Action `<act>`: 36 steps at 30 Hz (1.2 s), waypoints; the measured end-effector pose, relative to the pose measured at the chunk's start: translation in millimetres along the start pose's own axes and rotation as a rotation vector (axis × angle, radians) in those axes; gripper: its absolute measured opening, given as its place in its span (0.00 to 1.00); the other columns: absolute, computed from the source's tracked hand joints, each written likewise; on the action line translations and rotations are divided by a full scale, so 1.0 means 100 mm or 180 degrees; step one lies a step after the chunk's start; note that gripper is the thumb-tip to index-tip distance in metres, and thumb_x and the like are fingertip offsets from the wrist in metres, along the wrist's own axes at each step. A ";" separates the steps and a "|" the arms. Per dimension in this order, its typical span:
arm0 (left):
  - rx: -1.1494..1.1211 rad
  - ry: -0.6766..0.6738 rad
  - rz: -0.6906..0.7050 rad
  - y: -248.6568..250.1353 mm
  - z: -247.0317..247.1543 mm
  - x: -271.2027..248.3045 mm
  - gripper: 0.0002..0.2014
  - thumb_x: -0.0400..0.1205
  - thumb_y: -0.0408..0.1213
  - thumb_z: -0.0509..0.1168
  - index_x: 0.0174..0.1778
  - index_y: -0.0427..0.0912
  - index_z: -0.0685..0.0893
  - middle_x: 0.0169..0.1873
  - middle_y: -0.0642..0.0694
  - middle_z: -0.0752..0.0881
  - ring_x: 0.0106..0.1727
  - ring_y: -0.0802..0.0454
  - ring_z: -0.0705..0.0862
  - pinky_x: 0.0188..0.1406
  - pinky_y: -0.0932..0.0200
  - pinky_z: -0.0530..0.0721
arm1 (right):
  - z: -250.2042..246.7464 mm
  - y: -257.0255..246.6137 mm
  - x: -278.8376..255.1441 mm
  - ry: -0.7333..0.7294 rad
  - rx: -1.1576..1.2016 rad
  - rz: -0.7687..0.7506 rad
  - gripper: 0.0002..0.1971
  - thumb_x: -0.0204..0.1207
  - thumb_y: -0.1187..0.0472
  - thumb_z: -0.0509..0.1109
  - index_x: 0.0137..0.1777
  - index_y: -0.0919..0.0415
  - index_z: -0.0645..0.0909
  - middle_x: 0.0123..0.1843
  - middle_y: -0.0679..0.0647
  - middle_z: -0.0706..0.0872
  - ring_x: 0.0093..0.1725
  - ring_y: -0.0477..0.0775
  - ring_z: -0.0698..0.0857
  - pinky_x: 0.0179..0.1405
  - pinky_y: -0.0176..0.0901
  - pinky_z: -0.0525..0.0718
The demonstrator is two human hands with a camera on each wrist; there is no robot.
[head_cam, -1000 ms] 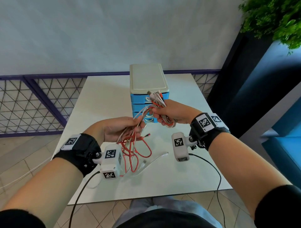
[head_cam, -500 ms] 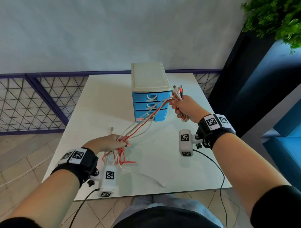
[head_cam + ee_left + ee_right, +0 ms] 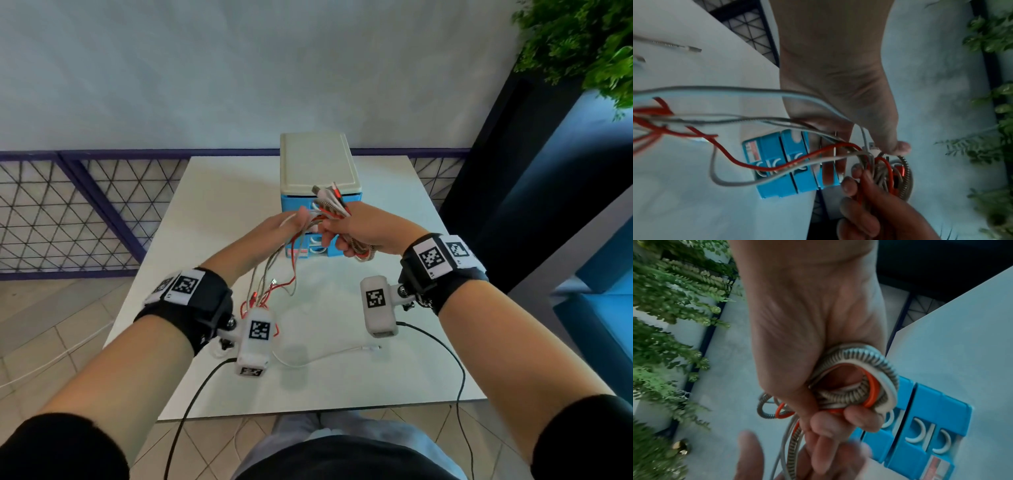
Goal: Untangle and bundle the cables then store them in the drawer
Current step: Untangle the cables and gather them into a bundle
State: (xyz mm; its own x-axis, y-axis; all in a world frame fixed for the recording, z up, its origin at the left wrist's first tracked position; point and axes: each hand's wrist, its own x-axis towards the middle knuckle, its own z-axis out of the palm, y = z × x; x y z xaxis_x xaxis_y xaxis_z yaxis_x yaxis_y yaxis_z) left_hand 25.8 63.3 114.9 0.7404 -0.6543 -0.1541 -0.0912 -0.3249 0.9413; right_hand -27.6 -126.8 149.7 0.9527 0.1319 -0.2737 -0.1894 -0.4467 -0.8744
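Since half a second ago the left hand (image 3: 274,228) has come up from low over the table and now sits just beside the right hand (image 3: 363,229), where before the two were well apart with the cables stretched between them. The right hand is closed in a fist around the coiled part of the cables (image 3: 330,205), held in the air in front of the drawer unit (image 3: 318,164); the plug ends stick up and away out of the top of the fist, and a loop pokes out under it. The left hand meets the loose strands right at that fist; the head view hides its fingertips, so whether it pinches them or only touches cannot be told there. The left wrist view shows its thumb (image 3: 898,146) lying against the strands beside the coil, with the fingers behind them. From the hands the loose red and grey strands hang down and toward the person, their long axis running from the fist to the table (image 3: 212,219). The right wrist view shows what the head view does not: the coil (image 3: 859,379) is a spring-wrapped grey cable, a white one and an orange one looped together. One white cable (image 3: 325,356) lies alone on the table near its front edge.
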 end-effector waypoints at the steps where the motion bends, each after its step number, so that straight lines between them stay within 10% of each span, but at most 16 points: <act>1: -0.0196 -0.0171 -0.0109 0.03 0.03 0.02 0.28 0.76 0.68 0.55 0.57 0.50 0.85 0.53 0.48 0.89 0.56 0.53 0.87 0.72 0.49 0.74 | 0.01 -0.02 0.00 -0.0048 -0.0022 -0.0048 0.09 0.85 0.60 0.61 0.44 0.59 0.79 0.37 0.53 0.87 0.25 0.45 0.78 0.27 0.38 0.80; 4: -0.0873 -0.0767 -0.0590 0.06 0.06 -0.06 0.23 0.76 0.62 0.57 0.35 0.42 0.76 0.17 0.50 0.70 0.20 0.53 0.73 0.52 0.51 0.85 | -0.07 0.01 -0.01 -0.0006 0.0038 -0.0073 0.09 0.85 0.59 0.62 0.44 0.62 0.78 0.35 0.57 0.82 0.26 0.49 0.77 0.29 0.44 0.78; 8: -0.1836 -0.1203 -0.0787 0.00 0.02 -0.12 0.28 0.72 0.70 0.54 0.32 0.44 0.70 0.19 0.54 0.61 0.19 0.58 0.56 0.25 0.65 0.67 | -0.11 0.13 -0.04 0.0055 0.0287 -0.0029 0.08 0.85 0.63 0.62 0.45 0.62 0.78 0.30 0.52 0.77 0.24 0.44 0.75 0.28 0.39 0.78; 16: -0.1907 -0.1059 -0.0680 -0.13 0.10 -0.14 0.15 0.87 0.47 0.50 0.37 0.46 0.72 0.25 0.54 0.65 0.24 0.58 0.66 0.40 0.60 0.72 | -0.08 0.24 -0.01 0.0120 0.0712 0.0090 0.07 0.85 0.63 0.62 0.53 0.67 0.79 0.31 0.53 0.77 0.25 0.45 0.75 0.25 0.36 0.77; 24: -0.1224 0.0376 -0.0276 -0.01 0.40 -0.03 0.15 0.89 0.41 0.50 0.39 0.44 0.74 0.25 0.51 0.71 0.26 0.55 0.69 0.34 0.61 0.73 | 0.14 0.30 0.14 0.0506 0.1467 0.0333 0.05 0.82 0.62 0.63 0.49 0.63 0.76 0.31 0.54 0.76 0.26 0.48 0.74 0.21 0.38 0.76; 31: -0.0257 0.1287 0.0551 0.14 0.71 -0.06 0.13 0.88 0.42 0.52 0.41 0.42 0.75 0.29 0.49 0.76 0.29 0.54 0.77 0.30 0.63 0.78 | 0.29 0.28 0.10 0.0098 0.2691 0.0078 0.24 0.86 0.51 0.53 0.35 0.63 0.81 0.24 0.58 0.80 0.22 0.55 0.80 0.28 0.42 0.78; 36: 0.0370 0.1598 0.0760 0.23 0.76 -0.01 0.10 0.87 0.44 0.54 0.46 0.47 0.77 0.31 0.53 0.80 0.37 0.53 0.82 0.37 0.56 0.80 | 0.32 0.28 0.12 0.0235 0.3371 0.0019 0.21 0.71 0.47 0.66 0.59 0.60 0.77 0.41 0.61 0.74 0.38 0.58 0.75 0.37 0.45 0.75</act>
State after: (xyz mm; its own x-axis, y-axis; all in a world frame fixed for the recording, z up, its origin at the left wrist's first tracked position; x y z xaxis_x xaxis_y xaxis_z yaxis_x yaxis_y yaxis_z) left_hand -27.3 4.7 113.8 0.9135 -0.3231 0.2474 -0.3467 -0.2995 0.8889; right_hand -28.9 -109.1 109.0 0.9564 0.0624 -0.2852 -0.2706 0.5562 -0.7858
